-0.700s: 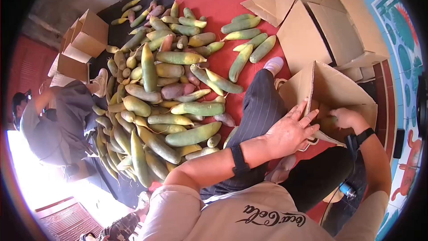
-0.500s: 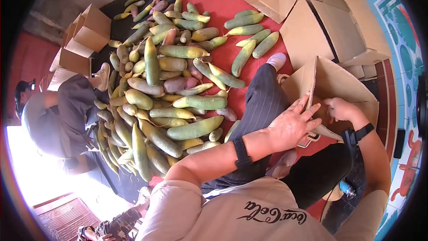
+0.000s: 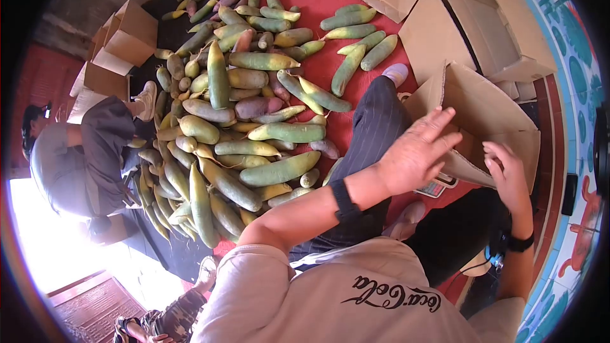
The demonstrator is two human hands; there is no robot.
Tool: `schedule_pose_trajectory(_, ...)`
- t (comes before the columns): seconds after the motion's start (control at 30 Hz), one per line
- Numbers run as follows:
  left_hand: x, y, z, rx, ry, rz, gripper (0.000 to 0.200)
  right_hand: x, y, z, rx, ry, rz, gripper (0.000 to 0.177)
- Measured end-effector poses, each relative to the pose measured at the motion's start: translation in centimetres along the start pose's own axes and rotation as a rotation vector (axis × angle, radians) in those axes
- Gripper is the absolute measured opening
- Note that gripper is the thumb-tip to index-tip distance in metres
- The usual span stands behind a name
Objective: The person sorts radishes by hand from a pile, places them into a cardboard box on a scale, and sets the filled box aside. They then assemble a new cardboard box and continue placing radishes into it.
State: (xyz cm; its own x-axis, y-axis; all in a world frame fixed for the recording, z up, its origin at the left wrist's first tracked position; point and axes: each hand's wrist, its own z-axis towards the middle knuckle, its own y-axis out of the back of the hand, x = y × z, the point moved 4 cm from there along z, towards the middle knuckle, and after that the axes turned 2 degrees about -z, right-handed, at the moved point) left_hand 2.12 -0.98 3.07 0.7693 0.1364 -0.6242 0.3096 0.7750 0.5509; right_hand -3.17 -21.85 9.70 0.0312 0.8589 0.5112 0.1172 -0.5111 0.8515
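Observation:
An upright cardboard box with its top open stands in front of me on the right. My left hand is at its near left edge, fingers spread and nothing in them. By the near right wall, my right hand is raised with its fingers loosely bent and apart, holding nothing. Beneath the box, part of a weighing scale shows with its keypad. To the left, a large pile of green radishes covers the red cloth, a few purplish ones among them.
Another cardboard box stands behind, with a loose flap beside it. Several green radishes lie apart near my foot. More cartons stand at the far left, where another person bends over. A camouflage-trousered leg shows at bottom left.
My right hand has come up out of the box toward its near wall. My left hand has lifted slightly off the edge, and the box has shifted a little.

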Motion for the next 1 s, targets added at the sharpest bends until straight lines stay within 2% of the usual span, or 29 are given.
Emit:
schedule_pose_trajectory(0.03,0.1,1.9,-0.1,-0.12,0.049,-0.027,0.057,0.3,0.3,-1.4,-0.097,0.032,-0.078,0.028)
schedule_pose_trajectory(0.07,0.4,3.7,-0.6,-0.238,0.096,-0.055,0.057,0.1,0.3,-2.7,-0.104,0.026,-0.076,0.028)
schedule_pose_trajectory(0.13,2.0,7.3,-2.5,-0.318,0.254,0.123,0.053,-0.5,1.4,-5.8,-0.394,0.037,-0.267,0.027)
schedule_pose_trajectory(0.2,5.9,9.2,-6.3,-0.416,0.455,0.183,0.047,-2.6,1.6,-8.7,-0.463,-0.033,-0.262,0.027)
schedule_pose_trajectory(0.27,11.4,9.6,-12.1,-0.264,0.611,0.34,0.046,-4.5,1.4,-11.2,-0.598,-0.059,-0.35,0.027)
schedule_pose_trajectory(0.33,15.8,8.1,-19.4,-0.035,0.834,0.403,0.05,-6.0,0.5,-12.9,-0.613,-0.084,-0.4,0.026)
schedule_pose_trajectory(0.4,20.5,4.6,-28.7,0.248,1.042,0.511,0.069,-7.4,-1.1,-14.1,-0.549,-0.102,-0.405,0.024)
schedule_pose_trajectory(0.47,18.3,3.7,-31.2,0.621,1.263,0.537,0.086,-8.3,-2.5,-14.8,-0.538,-0.157,-0.367,0.025)
schedule_pose_trajectory(0.53,16.8,3.2,-32.6,0.687,1.199,0.64,0.092,-7.9,-3.4,-14.7,-0.472,-0.095,-0.552,0.027)
schedule_pose_trajectory(0.67,19.9,1.6,-34.4,0.674,1.209,0.807,0.089,-7.4,-3.8,-14.4,-0.481,-0.111,-0.568,0.03)
schedule_pose_trajectory(0.73,20.8,2.3,-32.8,0.685,1.19,0.841,0.088,-7.7,-3.9,-14.2,-0.488,-0.116,-0.567,0.029)
schedule_pose_trajectory(0.8,21.3,2.1,-32.1,0.972,1.259,0.788,0.087,-7.7,-3.8,-14.4,-0.489,-0.124,-0.572,0.029)
schedule_pose_trajectory(0.87,22.6,1.1,-33.7,0.939,1.235,0.788,0.089,-7.5,-3.9,-14.3,-0.481,-0.151,-0.549,0.025)
schedule_pose_trajectory(0.93,22.7,1.0,-34.3,0.905,1.366,0.713,0.09,-7.3,-3.9,-14.3,-0.495,-0.153,-0.556,0.026)
schedule_pose_trajectory(1.0,22.0,1.4,-34.0,0.938,1.337,0.732,0.088,-7.1,-3.9,-14.2,-0.505,-0.153,-0.56,0.026)
